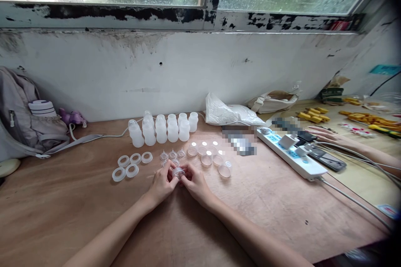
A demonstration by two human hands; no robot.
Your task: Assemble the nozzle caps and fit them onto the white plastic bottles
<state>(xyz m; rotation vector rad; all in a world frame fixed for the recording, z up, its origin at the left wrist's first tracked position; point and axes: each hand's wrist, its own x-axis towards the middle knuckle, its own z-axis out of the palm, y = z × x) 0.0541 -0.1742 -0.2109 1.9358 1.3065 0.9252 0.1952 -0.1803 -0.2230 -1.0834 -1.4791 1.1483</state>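
My left hand [163, 183] and my right hand [196, 182] meet low over the table, fingers closed around opposite sides of a translucent bottle collar [178, 172]. Fingertips cover part of it, so I cannot tell whether a nipple sits inside. Just beyond my fingers are several clear bottle nipples [172, 154]. Several loose collar rings [132, 170] lie to the left. Round clear caps [224, 170], several of them, are spread to the right, some with small white discs by them. Frosted baby bottles [161, 129] stand upright in rows behind.
A white power strip [291, 154] with plugs and cables lies at the right, near a phone [327, 160]. Another person's hand [322, 133] rests beyond it. White plastic bags [232, 112] lie by the wall. A backpack [21, 104] and purple toy [72, 117] are left.
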